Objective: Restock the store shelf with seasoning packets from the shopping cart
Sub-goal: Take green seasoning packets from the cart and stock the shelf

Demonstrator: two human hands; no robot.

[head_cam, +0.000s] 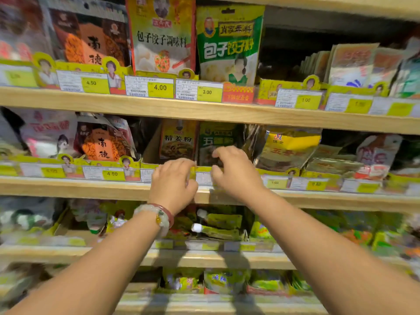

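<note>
both hands, left hand [173, 180] and right hand [234, 171], curled at green packet [216, 142].

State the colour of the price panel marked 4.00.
Yellow price panel, in the head view.

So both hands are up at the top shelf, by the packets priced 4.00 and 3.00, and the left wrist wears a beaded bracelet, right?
Not quite. The head view shows the left hand and right hand at the second shelf, one below those packets. The beaded bracelet is indeed on the left wrist.
</note>
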